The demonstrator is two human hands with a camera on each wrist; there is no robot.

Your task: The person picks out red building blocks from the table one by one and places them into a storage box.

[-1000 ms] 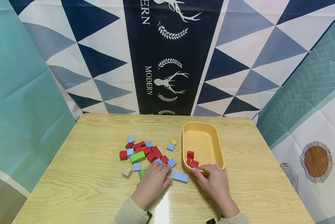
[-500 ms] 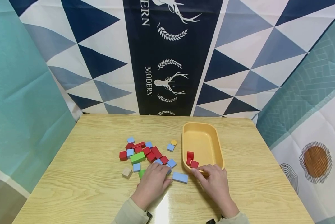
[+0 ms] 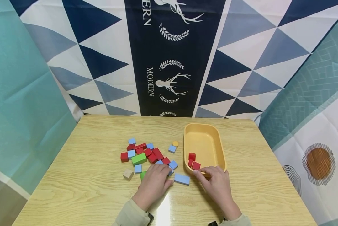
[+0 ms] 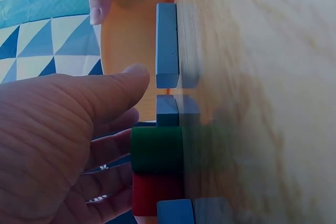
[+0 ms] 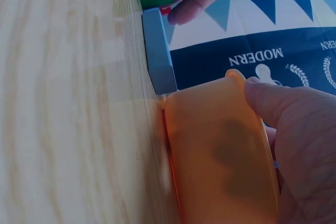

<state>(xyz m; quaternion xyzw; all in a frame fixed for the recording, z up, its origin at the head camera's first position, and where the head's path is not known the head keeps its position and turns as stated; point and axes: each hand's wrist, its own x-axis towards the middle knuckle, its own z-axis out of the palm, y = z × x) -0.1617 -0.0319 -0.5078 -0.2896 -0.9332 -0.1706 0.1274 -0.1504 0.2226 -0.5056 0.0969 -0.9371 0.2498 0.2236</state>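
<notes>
My left hand [image 3: 153, 185] hovers over the near side of a pile of toy blocks, its fingers loosely bent. In the left wrist view, its fingers lie beside a green cylinder [image 4: 157, 149] and a red block [image 4: 158, 190], with nothing visibly gripped. A long blue block [image 3: 182, 179] lies between the hands. My right hand [image 3: 218, 185] rests at the near rim of a yellow plastic tray [image 3: 203, 138]; its thumb touches the rim [image 5: 247, 80] in the right wrist view, and its other fingers are partly hidden. Several red blocks [image 3: 196, 165] sit inside the tray's near left corner.
Several red and blue blocks surround a long green block [image 3: 139, 158] left of the tray. A plain wooden block [image 3: 128, 174] lies at the pile's left edge. A yellow round piece [image 3: 175, 143] touches a blue block [image 3: 172, 148]. Patterned cloths hang behind the wooden table [image 3: 81, 188].
</notes>
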